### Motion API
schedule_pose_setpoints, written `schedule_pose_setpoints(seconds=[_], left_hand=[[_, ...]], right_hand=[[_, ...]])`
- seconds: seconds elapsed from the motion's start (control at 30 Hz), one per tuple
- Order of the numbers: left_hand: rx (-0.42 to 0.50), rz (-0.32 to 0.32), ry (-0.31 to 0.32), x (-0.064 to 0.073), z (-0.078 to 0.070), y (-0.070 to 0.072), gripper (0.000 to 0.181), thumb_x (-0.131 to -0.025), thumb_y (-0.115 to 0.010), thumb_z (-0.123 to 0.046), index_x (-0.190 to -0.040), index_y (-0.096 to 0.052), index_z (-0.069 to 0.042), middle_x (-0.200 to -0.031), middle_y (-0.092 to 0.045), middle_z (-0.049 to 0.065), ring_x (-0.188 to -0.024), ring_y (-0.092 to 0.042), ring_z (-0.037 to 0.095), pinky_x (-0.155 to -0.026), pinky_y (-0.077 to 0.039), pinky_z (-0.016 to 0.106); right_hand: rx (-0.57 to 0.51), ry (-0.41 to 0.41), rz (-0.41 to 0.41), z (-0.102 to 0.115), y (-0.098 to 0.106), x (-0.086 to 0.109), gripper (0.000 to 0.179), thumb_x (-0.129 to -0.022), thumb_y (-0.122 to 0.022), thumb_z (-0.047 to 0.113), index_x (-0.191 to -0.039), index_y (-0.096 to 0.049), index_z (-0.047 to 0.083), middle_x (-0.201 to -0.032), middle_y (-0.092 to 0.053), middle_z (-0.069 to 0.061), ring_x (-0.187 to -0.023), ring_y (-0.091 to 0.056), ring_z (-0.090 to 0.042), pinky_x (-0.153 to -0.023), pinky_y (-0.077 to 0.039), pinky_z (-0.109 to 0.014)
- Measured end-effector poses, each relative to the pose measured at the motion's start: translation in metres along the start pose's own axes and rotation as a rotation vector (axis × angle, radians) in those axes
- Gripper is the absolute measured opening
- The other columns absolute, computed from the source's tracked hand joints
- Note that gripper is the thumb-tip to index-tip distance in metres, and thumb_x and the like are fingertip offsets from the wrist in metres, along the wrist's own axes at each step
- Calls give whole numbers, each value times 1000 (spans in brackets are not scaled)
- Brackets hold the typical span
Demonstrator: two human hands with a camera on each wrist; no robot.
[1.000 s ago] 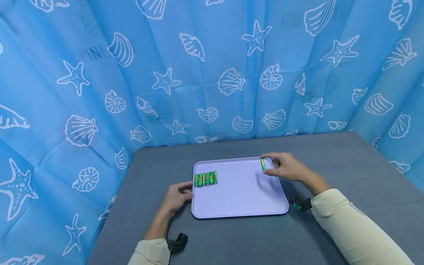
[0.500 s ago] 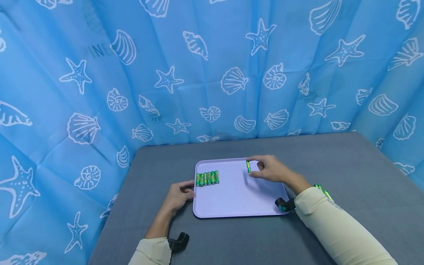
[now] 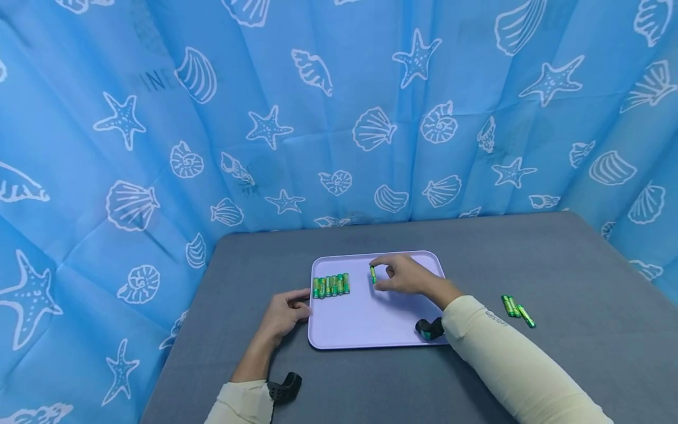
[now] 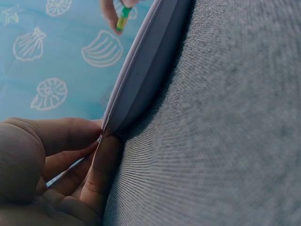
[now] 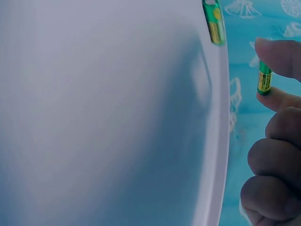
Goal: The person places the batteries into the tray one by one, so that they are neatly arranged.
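Note:
A lilac tray (image 3: 344, 325) lies on the grey table. My left hand (image 3: 281, 318) grips its left rim; in the left wrist view the thumb and a finger (image 4: 106, 153) pinch the tray's edge (image 4: 136, 77). Over the tray's middle, my right hand (image 3: 406, 275) holds one green and yellow battery (image 3: 373, 274) by its ends, between thumb and finger, as the right wrist view shows with the battery (image 5: 265, 81) upright there. Several matching batteries (image 3: 331, 285) lie side by side in a row along the tray's left side, just left of the held one.
To the right of the tray, a few loose batteries (image 3: 511, 306) lie on the grey cloth (image 3: 556, 265), close to the right sleeve (image 3: 508, 353). A blue curtain with white shells and starfish (image 3: 371, 118) hangs along the table's back edge.
My right hand has carried the battery leftward, from the tray's right corner to near the row. The loose batteries on the right have come out from behind the arm. The left hand stays put.

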State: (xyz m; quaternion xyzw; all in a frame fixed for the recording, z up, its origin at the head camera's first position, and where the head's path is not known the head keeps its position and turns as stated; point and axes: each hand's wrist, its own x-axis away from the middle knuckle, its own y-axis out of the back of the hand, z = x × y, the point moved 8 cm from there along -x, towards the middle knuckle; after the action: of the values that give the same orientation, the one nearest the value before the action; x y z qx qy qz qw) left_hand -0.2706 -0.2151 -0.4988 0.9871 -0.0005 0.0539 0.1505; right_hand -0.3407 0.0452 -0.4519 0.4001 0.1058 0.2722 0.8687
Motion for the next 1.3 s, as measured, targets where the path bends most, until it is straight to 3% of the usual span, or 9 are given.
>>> schedule_pose_setpoints(seconds=[0.13, 0.3, 0.6, 0.97, 1.2, 1.3], left_hand=[[4, 6, -12, -1, 1, 0, 45, -78, -69, 9, -123, -63, 4, -84, -64, 13, -72, -58, 17, -60, -48, 28], [2, 3, -22, -2, 1, 1, 45, -78, -69, 10, -123, -62, 6, -85, -64, 14, -72, -58, 17, -60, -48, 28], [-8, -9, 1, -1, 2, 1, 46, -78, -69, 9, -123, -63, 3, -83, -63, 9, -72, -57, 17, -58, -46, 27], [-17, -11, -6, -1, 0, 1, 45, -77, -69, 9, -122, -64, 3, -80, -63, 7, -71, -56, 17, -58, -46, 27], [-13, -7, -13, -1, -1, 0, 45, -78, -69, 8, -122, -64, 3, -82, -63, 7, -72, -57, 18, -58, -46, 27], [-17, -5, -17, 0, -1, 1, 45, -78, -69, 9, -122, -64, 3, -81, -63, 7, -72, -57, 17, -58, -46, 27]], right_hand=[[17, 2, 15, 5, -10, -9, 55, -80, -79, 25, -129, -61, 10, -96, -62, -3, -82, -56, -18, -68, -46, -36], [45, -38, 21, 8, -18, -17, 53, -78, -80, 26, -127, -64, 15, -118, -62, -7, -103, -59, -25, -81, -48, -41], [90, -119, 44, 9, -32, -26, 54, -78, -81, 30, -127, -64, 18, -121, -61, -8, -111, -56, -29, -87, -46, -44], [135, -100, 75, 15, -43, -34, 53, -79, -79, 30, -127, -64, 16, -114, -62, -3, -87, -54, -17, -77, -44, -38], [93, -92, 55, 16, -39, -34, 60, -78, -80, 32, -133, -60, 19, -126, -59, -8, -105, -56, -23, -87, -45, -42], [51, -78, 38, 19, -29, -29, 62, -78, -80, 31, -135, -57, 18, -122, -60, -9, -105, -57, -26, -82, -47, -41]])
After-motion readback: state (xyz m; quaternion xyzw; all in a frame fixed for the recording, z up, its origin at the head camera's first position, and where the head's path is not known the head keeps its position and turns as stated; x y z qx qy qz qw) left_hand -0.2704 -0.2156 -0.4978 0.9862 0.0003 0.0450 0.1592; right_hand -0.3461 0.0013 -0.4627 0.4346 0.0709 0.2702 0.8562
